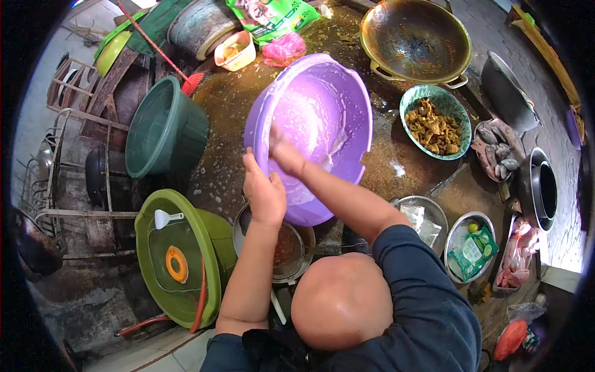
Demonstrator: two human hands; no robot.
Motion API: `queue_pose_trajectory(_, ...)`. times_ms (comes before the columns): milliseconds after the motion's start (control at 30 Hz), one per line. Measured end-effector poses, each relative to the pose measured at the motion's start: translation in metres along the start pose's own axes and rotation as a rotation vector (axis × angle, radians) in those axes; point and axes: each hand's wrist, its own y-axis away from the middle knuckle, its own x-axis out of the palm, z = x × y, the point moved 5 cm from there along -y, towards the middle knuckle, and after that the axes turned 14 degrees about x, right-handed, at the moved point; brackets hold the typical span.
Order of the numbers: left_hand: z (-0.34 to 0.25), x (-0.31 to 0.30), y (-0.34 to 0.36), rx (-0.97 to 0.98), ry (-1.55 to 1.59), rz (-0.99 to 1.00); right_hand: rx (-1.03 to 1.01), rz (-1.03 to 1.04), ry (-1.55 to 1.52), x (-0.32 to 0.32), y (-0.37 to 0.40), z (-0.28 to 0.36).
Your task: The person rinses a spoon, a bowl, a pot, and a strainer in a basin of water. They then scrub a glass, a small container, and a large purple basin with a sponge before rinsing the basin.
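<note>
A large purple basin point(353, 118) is tipped toward me, its inside wet and streaked with white suds. My left hand point(265, 193) grips its near left rim, thumb up along the outside. My right hand point(282, 152) reaches into the basin against the left inner wall. Its fingers are smeared by motion and partly hidden, so I cannot tell whether it holds anything. Below the basin, a metal pan point(288, 251) with reddish liquid lies near my left forearm.
To the left stand a dark green tub point(145, 130) and an olive tub of water point(214, 248) with a white scoop point(167, 218) and an orange ring point(177, 265). At right are a big wok point(415, 40), a bowl of cooked meat point(434, 127), fish point(496, 149) and raw meat point(519, 254).
</note>
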Motion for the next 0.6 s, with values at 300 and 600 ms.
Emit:
queue_pose_trajectory(300, 0.022, -0.013, 0.001, -0.044, 0.051, -0.057, 0.353, 0.304, 2.006, -0.149, 0.007, -0.139)
queue_pose_trajectory(600, 0.022, -0.012, 0.004, -0.04, 0.099, 0.006, -0.606, -0.53, 2.125, -0.108, -0.024, 0.072)
